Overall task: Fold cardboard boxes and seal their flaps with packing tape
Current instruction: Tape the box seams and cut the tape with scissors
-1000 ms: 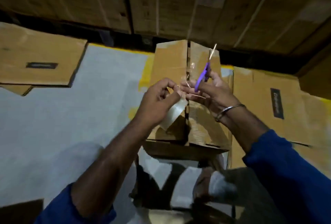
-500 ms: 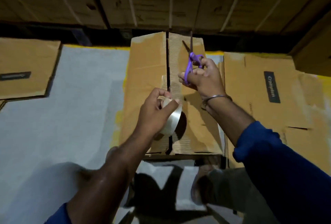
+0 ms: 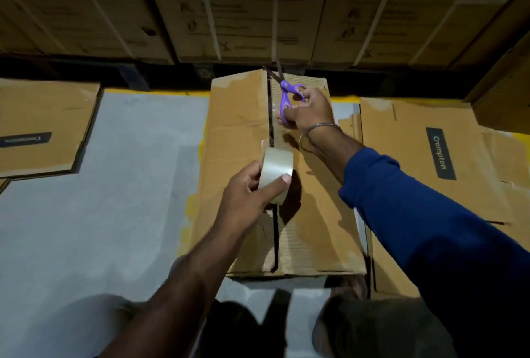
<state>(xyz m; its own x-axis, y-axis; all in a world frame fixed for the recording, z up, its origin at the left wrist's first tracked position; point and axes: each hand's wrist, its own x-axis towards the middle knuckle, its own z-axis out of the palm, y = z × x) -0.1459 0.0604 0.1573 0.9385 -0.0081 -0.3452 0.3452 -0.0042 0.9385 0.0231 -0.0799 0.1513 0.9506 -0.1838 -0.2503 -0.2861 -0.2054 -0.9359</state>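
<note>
- Here, the left hand (image 3: 246,191) has its grip around a roll of clear packing tape (image 3: 276,175), thumb across the roll's outer face and the fingers curled round its left side; the roll stands on edge just over the middle of the box top.
- A short end of tape (image 3: 265,144) runs from the top of the roll toward the seam; whether it is already stuck to the cardboard cannot be told.
- The right hand (image 3: 308,112) is clenched on a pair of purple-handled scissors (image 3: 288,97), fingers through the loops, the dark blades pointing away from the person past the far edge of the box and standing slightly parted.
- A metal bangle (image 3: 321,129) sits on the right wrist, and a blue sleeve (image 3: 401,203) covers that forearm.
- Under both hands is the cardboard box (image 3: 238,134), upright on the floor, its two top flaps folded down and meeting at a dark seam (image 3: 276,237) that runs lengthwise down the centre; the gap shows open along the near half.
- The grey floor (image 3: 114,185) spreads to the left of the box, with a yellow line along its far edge.
- A flattened carton (image 3: 43,125) lies on the floor at the left, well apart from the box.
- Another flattened carton (image 3: 424,162) with a dark "Crompton" label lies just beside the box on the right.
- Stacked cartons (image 3: 243,8) form a wall beyond the far end.
</note>
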